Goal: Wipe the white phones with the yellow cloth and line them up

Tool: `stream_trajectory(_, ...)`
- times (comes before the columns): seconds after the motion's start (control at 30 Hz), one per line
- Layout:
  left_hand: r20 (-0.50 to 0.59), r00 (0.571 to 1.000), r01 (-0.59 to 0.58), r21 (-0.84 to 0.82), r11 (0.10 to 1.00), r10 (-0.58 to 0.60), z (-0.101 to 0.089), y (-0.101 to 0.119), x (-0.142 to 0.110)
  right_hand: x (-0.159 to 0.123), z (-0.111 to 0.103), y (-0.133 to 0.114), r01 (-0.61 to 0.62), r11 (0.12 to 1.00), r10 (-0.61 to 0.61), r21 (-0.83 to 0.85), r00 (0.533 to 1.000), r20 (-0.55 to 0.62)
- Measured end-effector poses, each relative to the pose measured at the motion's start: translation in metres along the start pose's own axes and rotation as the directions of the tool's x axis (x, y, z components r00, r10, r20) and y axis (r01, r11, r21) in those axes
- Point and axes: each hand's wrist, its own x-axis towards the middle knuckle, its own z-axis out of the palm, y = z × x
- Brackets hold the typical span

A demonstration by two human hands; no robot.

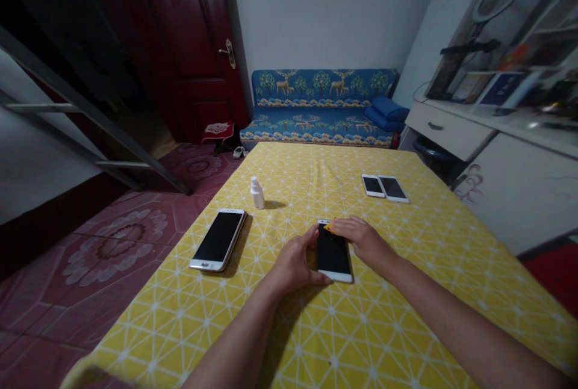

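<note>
A white smartphone [334, 256] with a dark screen lies face up on the yellow patterned tablecloth [289, 184]. My left hand [295, 259] grips its left side, thumb near the lower edge and fingers along the upper left. Under the fingers of my right hand [354, 231] is a small yellow cloth [329, 228], pressed on the top part of the screen; most of the cloth is hidden. To the left stands a white spray bottle [257, 193], upright. Nearer me on that side rests a larger white phone [219, 238], apparently on a stack.
Two white phones, one smaller [372, 185] and one larger [393, 188], lie side by side at the back right of the table. Beyond stands a blue sofa [316, 118]. A white cabinet [519, 154] is on the right, a ladder [90, 112] on the left.
</note>
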Motion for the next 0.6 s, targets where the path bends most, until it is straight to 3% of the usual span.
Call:
stream_trajectory(0.27,0.047,0.999,-0.023,0.135,0.991,0.017,0.000,-0.005,0.002,0.014,0.008,-0.002,-0.015,1.000,0.015,0.025,1.000,-0.010)
stream_trajectory(0.6,0.035,0.999,-0.007,0.121,0.993,0.003,0.001,-0.013,0.002,-0.033,0.002,-0.036,0.128,0.974,-0.150,0.188,0.983,0.106)
